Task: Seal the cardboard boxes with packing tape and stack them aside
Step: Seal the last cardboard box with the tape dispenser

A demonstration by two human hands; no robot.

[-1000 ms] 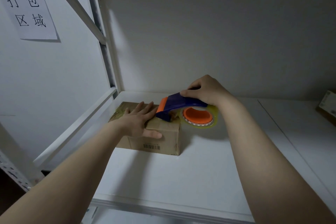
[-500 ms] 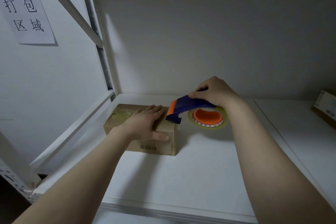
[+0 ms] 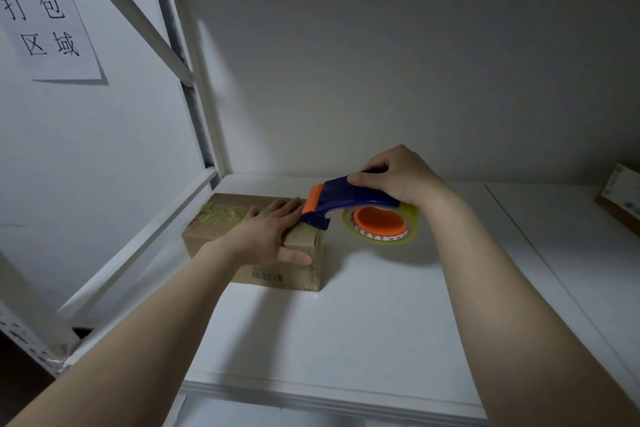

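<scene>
Left hand (image 3: 266, 236) lay flat on top of the small brown cardboard box (image 3: 301, 274), fingers straight and together, palm pressing down. My thumb ran along the top front edge. Nothing was gripped on that side, it was just a hold-down.

Right hand (image 3: 398, 177) was wrapped round the handle of the dark blue plastic tape dispenser (image 3: 346, 199), fingers curled over the top, thumb on the near side. Firm hold.

The dispenser's orange front plate (image 3: 313, 198) sat at the right end of the box top, just beside my left fingertips. Its blue nose was down at the box's top right edge. Couldn't tell whether the blade was actually touching the cardboard.

The tape roll (image 3: 381, 225), clear yellowish tape on an orange core, hung past the right side of the box and above the shelf.

The box sat on the white shelf board (image 3: 346, 322), towards the back left corner, near the white side rail (image 3: 138, 253). A barcode label (image 3: 266, 276) was on its front face. A crinkled strip of clear tape (image 3: 221, 213) covered the left part of the top.

A second cardboard box with a white label (image 3: 620, 198) sat at the far right edge of the shelf, well apart. A white paper sign with black characters (image 3: 52, 17) hung on the left wall.
</scene>
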